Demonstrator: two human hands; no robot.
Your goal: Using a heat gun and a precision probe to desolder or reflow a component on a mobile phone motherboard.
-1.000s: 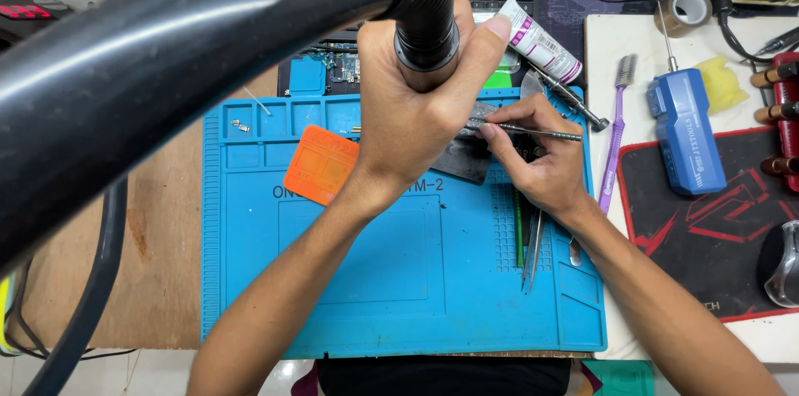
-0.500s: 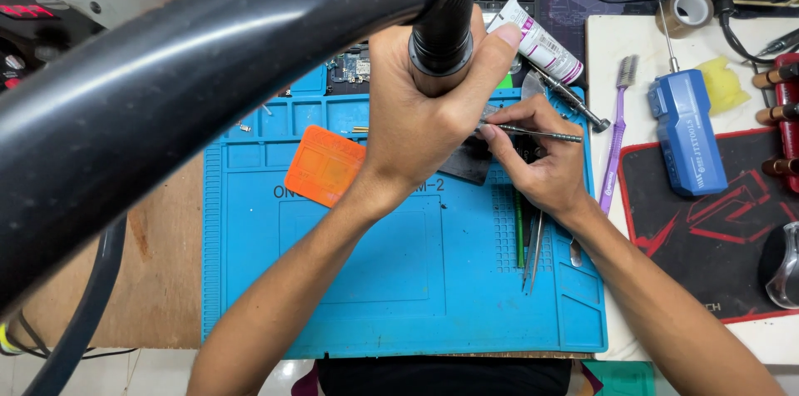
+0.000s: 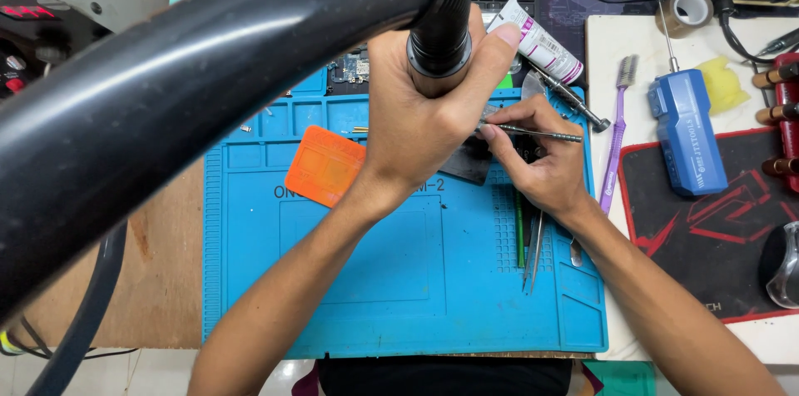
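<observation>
On the blue mat (image 3: 333, 279) covering the counter's middle, the left hand (image 3: 416, 113) has its grip clamped around the black hose nozzle (image 3: 439, 38) near the mat's far edge. Beside it, the right hand (image 3: 541, 155) pinches thin tweezers (image 3: 533, 131) over a dark phone part (image 3: 466, 161). An orange card (image 3: 325, 165) lies left of them; a blue electric screwdriver (image 3: 687, 134) rests toward the counter's right edge.
</observation>
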